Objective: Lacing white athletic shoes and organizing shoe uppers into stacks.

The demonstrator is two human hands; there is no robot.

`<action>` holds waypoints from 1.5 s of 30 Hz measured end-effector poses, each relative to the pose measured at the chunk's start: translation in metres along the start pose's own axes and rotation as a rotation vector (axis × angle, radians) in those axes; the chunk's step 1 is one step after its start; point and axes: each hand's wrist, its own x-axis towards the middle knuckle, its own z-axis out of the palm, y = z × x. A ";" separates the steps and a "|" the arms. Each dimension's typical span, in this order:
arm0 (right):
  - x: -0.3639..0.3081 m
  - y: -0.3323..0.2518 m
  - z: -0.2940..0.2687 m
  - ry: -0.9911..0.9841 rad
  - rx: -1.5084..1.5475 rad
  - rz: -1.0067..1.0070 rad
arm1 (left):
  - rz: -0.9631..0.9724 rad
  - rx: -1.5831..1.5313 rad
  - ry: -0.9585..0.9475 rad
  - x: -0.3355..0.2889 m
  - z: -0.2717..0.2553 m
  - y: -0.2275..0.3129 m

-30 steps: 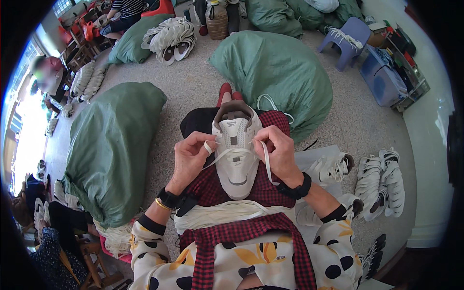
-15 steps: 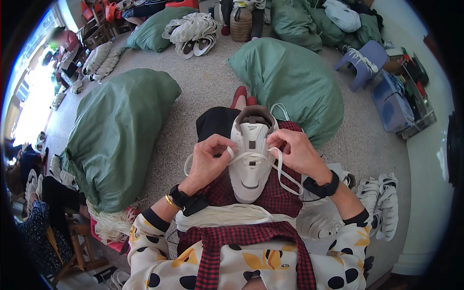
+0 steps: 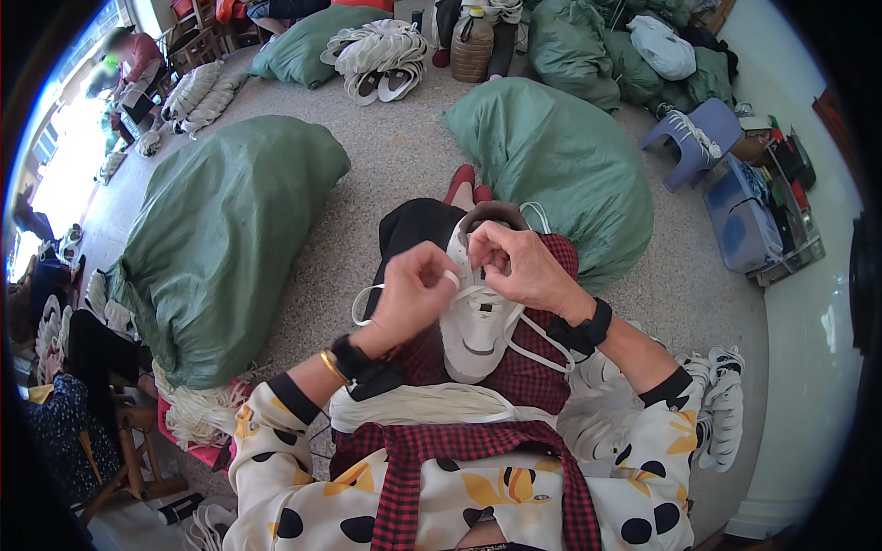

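A white sneaker (image 3: 475,331) rests on my lap, toe toward me, on a red-and-black checked cloth (image 3: 528,376). My left hand (image 3: 413,294) pinches a white shoelace (image 3: 367,296) at the shoe's left side. My right hand (image 3: 514,262) grips the lace over the shoe's upper eyelets, close to the left hand. Loose lace loops hang on both sides of the shoe. A bundle of white laces (image 3: 432,404) lies across my lap below the shoe.
Two big green sacks sit on the floor, one at left (image 3: 220,239), one ahead right (image 3: 551,165). White sneakers (image 3: 721,413) are piled at my right. A purple stool (image 3: 689,138) and a blue crate (image 3: 744,220) stand at right. Other people work at far left.
Both hands have moved up the shoe and come closer together at the top eyelets, pulling the lace. The view has tilted slightly.
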 end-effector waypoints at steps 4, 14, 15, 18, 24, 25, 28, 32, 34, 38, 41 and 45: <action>0.003 -0.003 0.002 -0.022 0.006 0.015 | -0.334 -0.405 -0.126 0.005 -0.010 0.004; 0.002 0.002 0.012 0.074 -0.042 -0.022 | 0.080 0.280 -0.409 0.037 -0.031 0.022; 0.002 0.002 0.014 0.066 -0.047 -0.029 | 0.015 0.254 -0.440 0.045 -0.034 0.023; -0.001 0.002 0.018 0.080 -0.047 0.005 | 0.162 0.222 -0.519 0.056 -0.031 0.020; -0.004 -0.011 -0.008 0.132 -0.617 -0.338 | 0.245 0.289 -0.717 0.063 -0.035 0.012; -0.007 -0.015 -0.022 0.149 -0.675 -0.269 | 0.228 0.267 -0.719 0.062 -0.036 0.011; -0.027 -0.023 -0.082 0.020 -0.601 0.045 | 0.199 0.279 -0.731 0.061 -0.037 0.015; -0.041 -0.039 -0.104 -0.041 -0.405 0.309 | 0.525 0.535 -0.390 0.056 -0.024 0.028; -0.041 -0.048 -0.100 -0.135 -0.298 0.367 | 0.454 0.452 -0.366 0.057 -0.008 0.044; -0.037 -0.040 -0.103 -0.151 -0.002 0.353 | 0.522 0.203 -0.426 0.054 0.018 0.049; -0.036 -0.032 -0.100 -0.180 0.104 0.326 | 0.286 0.028 -0.442 0.050 0.015 0.063; -0.014 -0.023 -0.066 -0.042 -0.006 0.241 | -0.146 -0.181 -0.434 0.038 -0.015 0.056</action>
